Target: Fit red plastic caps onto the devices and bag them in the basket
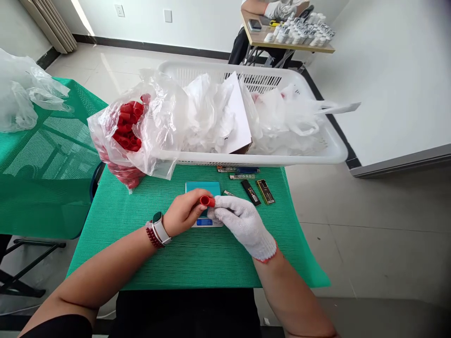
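My bare left hand (179,213), with a watch and beaded bracelet at the wrist, closes round a short red plastic pipe fitting (207,201). Its open round end faces up toward me. On the fitting's right end, my right hand (243,223) in a white knit glove pinches with thumb and fingers. Both hands are over a small scale (202,187) with a blue top, which they partly cover. Left of the basket, a clear plastic bag (160,126) gapes open, full of similar red fittings (128,124).
A white basket (225,158) with plastic bags and a cardboard piece (237,117) stands across the table's far side. Several small circuit-board sticks (265,191) lie right of the scale. Green mesh (158,267) covers the table. Behind, another person's gloved hands (280,9) work at a table.
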The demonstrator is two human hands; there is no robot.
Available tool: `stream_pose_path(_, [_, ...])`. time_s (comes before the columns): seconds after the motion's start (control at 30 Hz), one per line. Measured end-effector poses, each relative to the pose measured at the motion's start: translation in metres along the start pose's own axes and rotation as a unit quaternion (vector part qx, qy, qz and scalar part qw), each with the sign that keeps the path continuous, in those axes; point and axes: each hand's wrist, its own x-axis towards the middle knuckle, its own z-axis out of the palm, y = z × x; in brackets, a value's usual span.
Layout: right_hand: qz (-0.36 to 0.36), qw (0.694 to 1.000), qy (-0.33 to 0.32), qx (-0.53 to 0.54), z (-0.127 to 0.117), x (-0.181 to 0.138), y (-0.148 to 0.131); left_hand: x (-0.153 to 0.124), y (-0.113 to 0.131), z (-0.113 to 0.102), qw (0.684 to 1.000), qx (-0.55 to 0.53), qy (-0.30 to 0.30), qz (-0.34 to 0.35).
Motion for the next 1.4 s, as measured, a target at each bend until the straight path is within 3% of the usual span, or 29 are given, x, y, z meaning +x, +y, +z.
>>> stream_pose_path(0.1, [-0.017,0.999,-0.009,-0.027,-0.001,0.001,0.005,-0.002,-0.001,0.001,0.999,0.038,0.012,-0.014])
stream_pose_path(0.23, [-0.191,0.961,0.024,-0.200,0.000,0.005,0.007,-0.003,-0.001,0.001,0.996,0.073,0.026,-0.049])
stream_pose_path(0.33, [-0.247,0.933,0.068,-0.255,0.002,0.006,0.007,-0.003,0.000,0.001,0.997,0.066,0.025,-0.038])
stream_pose_path(0.67, [-0.101,0.972,0.084,-0.194,0.002,0.003,0.005,-0.005,-0.001,0.004,0.998,0.052,-0.024,-0.032])
stream_pose_path(0.8, [-0.130,0.967,0.066,-0.210,0.002,0.002,0.005,-0.005,-0.001,0.005,0.998,0.056,-0.018,-0.033])
stream_pose_path(0.97, [-0.220,0.940,0.061,-0.255,0.000,0.002,0.003,-0.004,0.001,0.003,0.999,0.027,-0.028,-0.028])
stream_pose_path(1.13, [-0.202,0.956,0.046,-0.206,-0.003,0.002,-0.001,-0.005,-0.002,0.003,0.997,0.064,-0.045,-0.008])
stream_pose_path(1.23, [-0.184,0.965,0.053,-0.181,-0.003,0.002,-0.003,-0.005,-0.004,0.002,0.992,0.106,-0.061,0.038])
stream_pose_path(1.4, [-0.175,0.970,0.046,-0.160,-0.002,0.000,-0.003,-0.004,-0.004,0.002,0.983,0.143,-0.030,0.110])
